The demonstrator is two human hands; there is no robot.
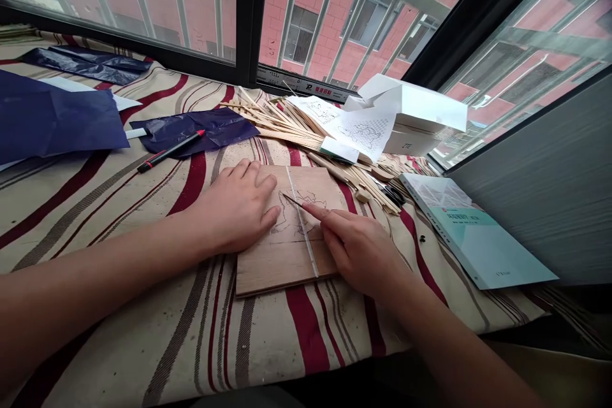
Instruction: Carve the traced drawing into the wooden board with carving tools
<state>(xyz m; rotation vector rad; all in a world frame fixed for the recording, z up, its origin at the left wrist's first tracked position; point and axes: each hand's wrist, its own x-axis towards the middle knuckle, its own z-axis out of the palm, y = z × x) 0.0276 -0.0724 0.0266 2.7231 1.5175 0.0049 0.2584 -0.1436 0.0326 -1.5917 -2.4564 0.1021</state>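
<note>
A wooden board [272,268] with a dark line drawing lies on the striped cloth. A thin pale strip [308,248] runs down across it. My left hand [246,207] rests flat on the board's left part, fingers spread, holding nothing. My right hand [358,245] is closed round a thin pointed tool [292,201], index finger stretched along it. The tool's dark tip touches or hovers just over the drawing, left of the strip; which of the two cannot be told. Its handle is hidden in my palm.
Thin wooden strips [287,124] and printed papers [366,131] lie behind the board, near a white box [430,105]. A book [478,236] is at the right, black scissors [394,193] beside it. Dark blue sheets [57,115] and a black-and-red pen [169,152] lie left.
</note>
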